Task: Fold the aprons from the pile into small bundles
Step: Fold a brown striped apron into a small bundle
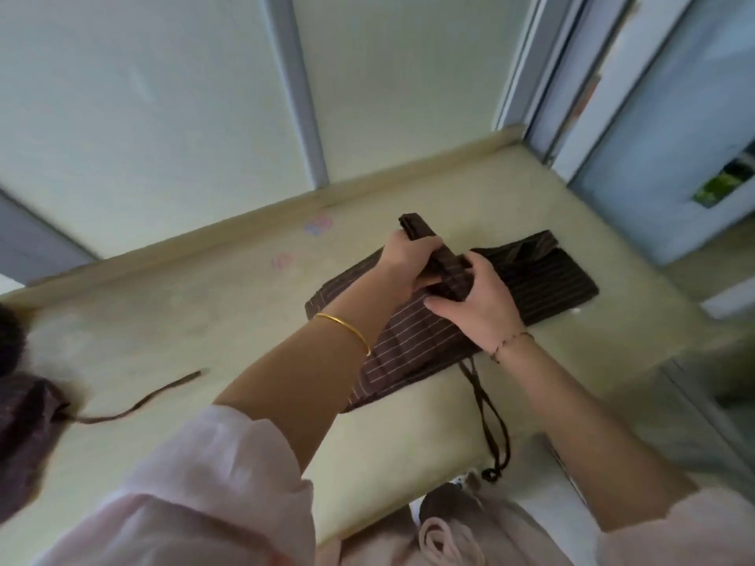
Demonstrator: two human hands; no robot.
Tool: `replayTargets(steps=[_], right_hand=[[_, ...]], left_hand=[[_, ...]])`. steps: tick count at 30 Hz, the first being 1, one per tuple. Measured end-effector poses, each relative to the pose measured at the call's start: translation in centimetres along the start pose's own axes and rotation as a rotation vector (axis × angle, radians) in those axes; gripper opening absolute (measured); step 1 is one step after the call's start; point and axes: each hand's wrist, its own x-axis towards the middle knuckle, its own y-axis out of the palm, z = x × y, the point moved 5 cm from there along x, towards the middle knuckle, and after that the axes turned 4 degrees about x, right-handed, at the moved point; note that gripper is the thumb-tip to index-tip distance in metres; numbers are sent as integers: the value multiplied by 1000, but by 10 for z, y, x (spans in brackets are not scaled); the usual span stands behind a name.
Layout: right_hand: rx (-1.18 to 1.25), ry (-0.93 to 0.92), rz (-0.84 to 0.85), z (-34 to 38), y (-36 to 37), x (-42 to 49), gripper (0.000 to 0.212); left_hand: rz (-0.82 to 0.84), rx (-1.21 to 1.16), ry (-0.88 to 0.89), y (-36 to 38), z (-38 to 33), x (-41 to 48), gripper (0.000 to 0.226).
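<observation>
Bundle (414,227): narrow brown striped fold, centre of frame, over a flat apron (408,345) on the table (204,320); long axis upper left to lower right. Left hand (408,259) curled round its middle; right hand (482,308) pinching the lower-right end. Pile (24,422) at left edge
</observation>
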Motion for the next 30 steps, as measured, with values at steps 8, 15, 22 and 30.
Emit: replayTargets(steps=[8,15,22,30], right_hand=[[-277,173,-521,-72,-118,66,28],[-662,410,-276,-134,-128,102,30],[-589,140,-237,-93,-86,134,19],[-692,-406,-159,41,8,147,29]], left_hand=[[-96,797,386,34,-18,44,34],[-45,1570,89,-18,39,73,47],[25,1528,-164,-53,55,47,45],[83,512,-630,-115,102,-17,32]])
